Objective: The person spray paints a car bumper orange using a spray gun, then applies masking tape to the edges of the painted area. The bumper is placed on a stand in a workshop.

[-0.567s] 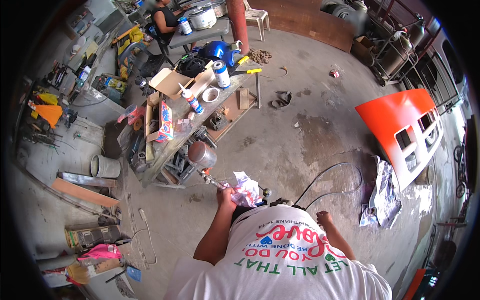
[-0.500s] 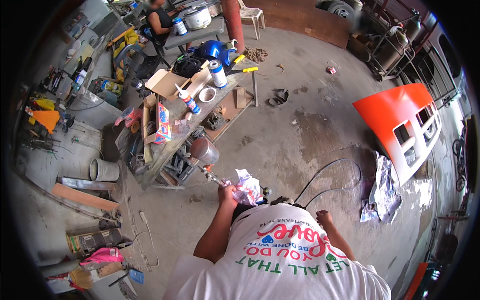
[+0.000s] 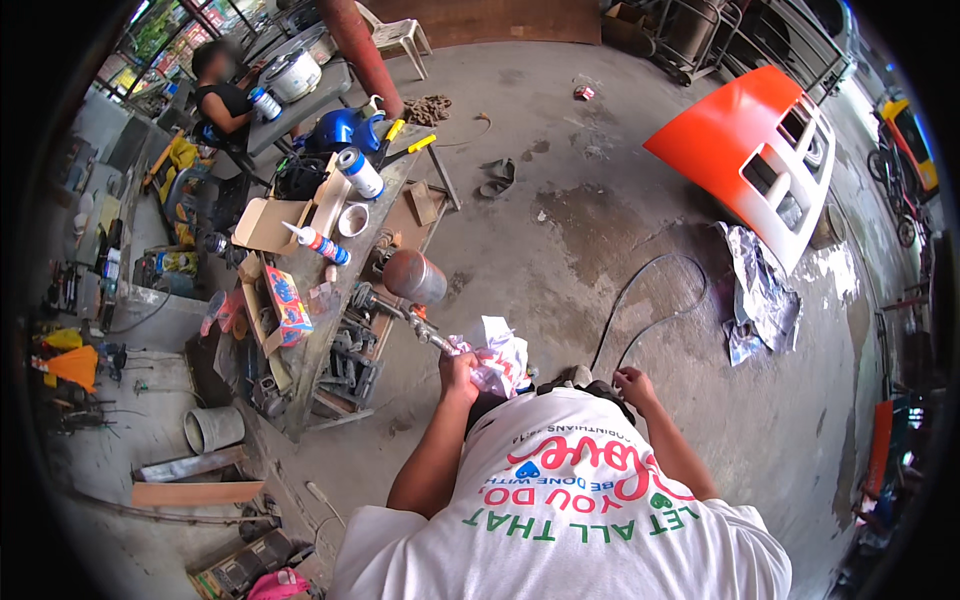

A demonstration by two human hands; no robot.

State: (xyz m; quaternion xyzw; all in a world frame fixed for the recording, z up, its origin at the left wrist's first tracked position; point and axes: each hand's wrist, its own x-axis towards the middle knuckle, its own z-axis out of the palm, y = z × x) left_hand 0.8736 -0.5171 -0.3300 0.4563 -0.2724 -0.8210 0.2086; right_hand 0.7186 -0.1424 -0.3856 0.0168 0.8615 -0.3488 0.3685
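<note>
My left hand (image 3: 458,378) is closed round a metal spray gun (image 3: 418,325) with a dull, stained cup (image 3: 414,276). Bunched against the same hand is a crumpled white sheet (image 3: 500,355) with red marks, its material unclear. My right hand (image 3: 633,386) hangs in front of my right side, fingers curled inward; whatever they may hold is too small to make out. A dark hose (image 3: 640,275) loops over the floor and passes close to that hand. The lower end of the spray gun is hidden behind the sheet and my shirt.
Left stands a cluttered workbench (image 3: 335,330) with an open carton (image 3: 275,225), a white-and-blue can (image 3: 360,173), a nozzle bottle (image 3: 322,244) and yellow-handled cutters (image 3: 408,146). An orange-and-white panel (image 3: 720,150) and crumpled sheeting (image 3: 757,290) lie right. A person (image 3: 222,105) sits far left.
My view has swung, so the bench and panel sit differently in the picture. My right hand has risen forward. The left hand still holds the spray gun and sheet.
</note>
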